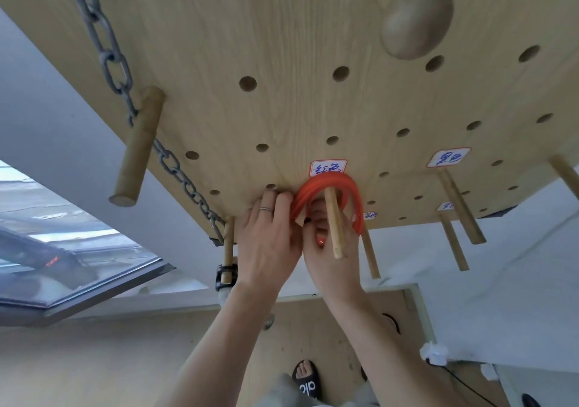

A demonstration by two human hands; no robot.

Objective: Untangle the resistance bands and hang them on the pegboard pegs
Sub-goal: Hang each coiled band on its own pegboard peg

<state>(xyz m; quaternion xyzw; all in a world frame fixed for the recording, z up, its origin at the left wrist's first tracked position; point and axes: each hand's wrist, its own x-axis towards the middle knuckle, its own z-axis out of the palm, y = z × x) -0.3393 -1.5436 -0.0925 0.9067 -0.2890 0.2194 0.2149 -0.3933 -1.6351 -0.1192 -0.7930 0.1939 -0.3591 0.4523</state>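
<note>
Head view looks down past two bare forearms to a black slide sandal point(306, 381) on the wooden floor, then along them to the hands at the lower edge of the wooden pegboard point(282, 46). Left hand point(269, 243), a thin ring on one finger, has its fingers curled together, and their tips press the left side of the red resistance band point(326, 187) against the board. Right hand point(332, 259) comes up from under the band, palm toward the camera; its fingers are mostly hidden behind the peg and the coils, so their exact hold cannot be told, though they curl around the right part of the band. Band itself is smooth rubber tubing in several coils, arched over a slim wooden peg point(334, 223) that sticks out between the two hands, just beneath a white label point(329, 168) with blue handwriting. Lower part of the loop is covered by the hands.

Farther off, more thin dowels jut from the board's right side beneath a second label point(448, 157). Left of the hands a grey metal chain point(116, 71) runs past a thick round dowel point(137, 146). At the top, a rounded wooden knob point(416, 19) is partly cut off, amid rows of round holes in pale grained plywood
</note>
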